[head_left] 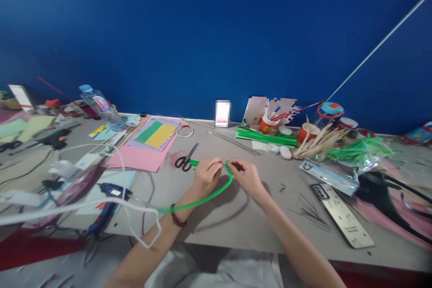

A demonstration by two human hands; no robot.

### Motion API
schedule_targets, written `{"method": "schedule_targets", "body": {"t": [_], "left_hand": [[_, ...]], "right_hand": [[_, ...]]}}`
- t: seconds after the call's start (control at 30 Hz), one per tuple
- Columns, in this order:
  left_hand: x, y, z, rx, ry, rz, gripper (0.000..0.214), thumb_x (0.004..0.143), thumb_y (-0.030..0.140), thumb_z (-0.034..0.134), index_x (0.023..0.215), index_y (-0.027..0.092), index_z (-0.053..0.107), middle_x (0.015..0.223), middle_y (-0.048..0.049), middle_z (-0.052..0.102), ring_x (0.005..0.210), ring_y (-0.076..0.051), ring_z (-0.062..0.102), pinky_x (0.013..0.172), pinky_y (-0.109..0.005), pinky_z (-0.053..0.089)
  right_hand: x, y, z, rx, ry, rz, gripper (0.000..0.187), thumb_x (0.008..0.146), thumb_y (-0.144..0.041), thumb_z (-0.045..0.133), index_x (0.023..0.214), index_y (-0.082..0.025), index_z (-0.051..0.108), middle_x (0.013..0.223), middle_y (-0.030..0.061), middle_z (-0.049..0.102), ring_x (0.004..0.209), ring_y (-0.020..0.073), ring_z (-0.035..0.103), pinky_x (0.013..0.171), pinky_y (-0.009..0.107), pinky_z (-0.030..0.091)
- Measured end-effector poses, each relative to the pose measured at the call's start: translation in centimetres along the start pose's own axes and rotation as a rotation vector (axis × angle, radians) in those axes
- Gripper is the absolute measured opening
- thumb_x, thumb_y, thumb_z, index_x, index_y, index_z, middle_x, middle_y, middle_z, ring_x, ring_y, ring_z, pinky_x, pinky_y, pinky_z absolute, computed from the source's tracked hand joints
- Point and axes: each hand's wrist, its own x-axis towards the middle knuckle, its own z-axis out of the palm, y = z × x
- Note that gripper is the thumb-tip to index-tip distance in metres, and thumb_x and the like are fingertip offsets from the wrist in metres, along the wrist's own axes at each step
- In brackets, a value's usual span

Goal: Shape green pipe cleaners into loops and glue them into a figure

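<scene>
Both hands meet over the middle of the table, fingertips pinched close together. A long green pipe cleaner [216, 194] runs from between them, bends downward and sweeps left across my left wrist. My left hand [207, 173] is closed on the green strand, its fingers curled; a dark red bead bracelet circles that wrist. My right hand [243, 173] pinches the same strand at its upper bend. Fingers partly hide the exact grip. Black-handled scissors [184, 163] lie just left of my left hand, beside a short green piece [194, 163].
A bundle of green pipe cleaners [266, 135] lies behind my right hand, near a red cup of markers [268, 124]. A phone [344, 216] and thin dark wires [312, 213] lie at right. A blue glue gun [106, 207], white cables and pink paper [138, 158] are at left.
</scene>
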Motion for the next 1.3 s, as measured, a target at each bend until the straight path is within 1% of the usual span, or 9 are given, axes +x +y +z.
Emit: {"method": "schedule_targets", "body": {"t": [0.13, 0.2, 0.3, 0.4, 0.6, 0.73, 0.97, 1.13, 1.3], "left_hand": [[-0.2, -0.1, 0.0, 0.169, 0.053, 0.259, 0.016, 0.085, 0.014, 0.049, 0.085, 0.02, 0.064, 0.084, -0.0045, 0.066, 0.077, -0.015, 0.059, 0.072, -0.029, 0.045], [-0.1, 0.0, 0.0, 0.201, 0.043, 0.291, 0.016, 0.086, 0.015, 0.048, 0.089, 0.02, 0.063, 0.085, -0.0047, 0.066, 0.078, -0.015, 0.06, 0.071, -0.028, 0.047], [0.2, 0.4, -0.1, 0.153, 0.017, 0.157, 0.015, 0.087, 0.02, 0.05, 0.094, 0.019, 0.062, 0.087, -0.0055, 0.067, 0.081, -0.016, 0.062, 0.073, -0.029, 0.049], [0.6, 0.6, -0.2, 0.118, -0.074, 0.008, 0.016, 0.086, 0.027, 0.051, 0.093, 0.019, 0.064, 0.087, -0.0054, 0.069, 0.082, -0.017, 0.063, 0.076, -0.031, 0.048], [0.8, 0.0, -0.3, 0.151, -0.208, -0.122, 0.018, 0.086, 0.029, 0.051, 0.089, 0.02, 0.066, 0.085, -0.0045, 0.07, 0.081, -0.018, 0.062, 0.076, -0.03, 0.046], [0.8, 0.0, -0.3, -0.015, -0.243, -0.251, 0.014, 0.083, 0.026, 0.055, 0.086, 0.019, 0.067, 0.085, -0.0036, 0.07, 0.08, -0.017, 0.063, 0.076, -0.028, 0.047], [0.7, -0.3, 0.1, -0.332, -0.196, -0.507, 0.015, 0.072, 0.027, 0.065, 0.079, 0.015, 0.07, 0.079, -0.0068, 0.072, 0.074, -0.019, 0.065, 0.07, -0.028, 0.05], [0.4, -0.5, 0.7, -0.412, -0.176, -0.548, 0.015, 0.07, 0.027, 0.067, 0.077, 0.015, 0.07, 0.078, -0.0074, 0.072, 0.074, -0.02, 0.065, 0.071, -0.03, 0.051], [0.3, -0.4, 0.7, -0.435, -0.143, -0.563, 0.013, 0.069, 0.025, 0.067, 0.076, 0.015, 0.07, 0.078, -0.0068, 0.071, 0.074, -0.019, 0.065, 0.073, -0.031, 0.051]], "right_hand": [[0.2, 0.0, -0.1, -0.004, -0.039, 0.027, 0.018, 0.08, -0.031, 0.054, 0.079, -0.019, 0.067, 0.075, 0.0023, 0.069, 0.066, 0.0159, 0.061, 0.063, 0.025, 0.047], [0.4, 0.3, -0.3, -0.018, -0.034, 0.032, 0.016, 0.079, -0.03, 0.056, 0.076, -0.019, 0.068, 0.073, 0.0025, 0.07, 0.066, 0.0167, 0.062, 0.062, 0.026, 0.047], [0.5, 0.6, -0.5, -0.076, 0.02, -0.048, 0.015, 0.079, -0.029, 0.057, 0.074, -0.02, 0.068, 0.072, 0.0029, 0.069, 0.068, 0.0181, 0.063, 0.065, 0.028, 0.047], [0.4, 0.7, -0.5, -0.137, 0.057, -0.157, 0.016, 0.082, -0.029, 0.056, 0.075, -0.021, 0.068, 0.076, 0.0038, 0.07, 0.074, 0.0191, 0.064, 0.071, 0.03, 0.048], [0.6, 1.2, -0.7, -0.188, -0.081, -0.217, 0.018, 0.084, -0.022, 0.052, 0.082, -0.02, 0.069, 0.083, 0.0042, 0.072, 0.077, 0.0186, 0.066, 0.072, 0.029, 0.049], [0.7, 1.4, -0.9, -0.283, -0.13, -0.253, 0.022, 0.087, -0.022, 0.046, 0.085, -0.019, 0.068, 0.085, 0.0056, 0.071, 0.079, 0.0195, 0.065, 0.073, 0.029, 0.048], [0.4, 1.6, -0.8, -0.447, -0.122, -0.324, 0.021, 0.09, -0.018, 0.041, 0.086, -0.019, 0.062, 0.083, 0.007, 0.067, 0.08, 0.02, 0.061, 0.074, 0.032, 0.047], [0.2, 2.2, -0.4, -0.476, -0.067, -0.335, 0.022, 0.091, -0.021, 0.038, 0.087, -0.02, 0.06, 0.083, 0.0067, 0.064, 0.079, 0.0196, 0.06, 0.073, 0.031, 0.047], [-0.1, 1.7, -0.2, -0.471, -0.054, -0.324, 0.021, 0.091, -0.02, 0.039, 0.085, -0.021, 0.059, 0.08, 0.0066, 0.063, 0.076, 0.0192, 0.059, 0.07, 0.03, 0.047]]}}
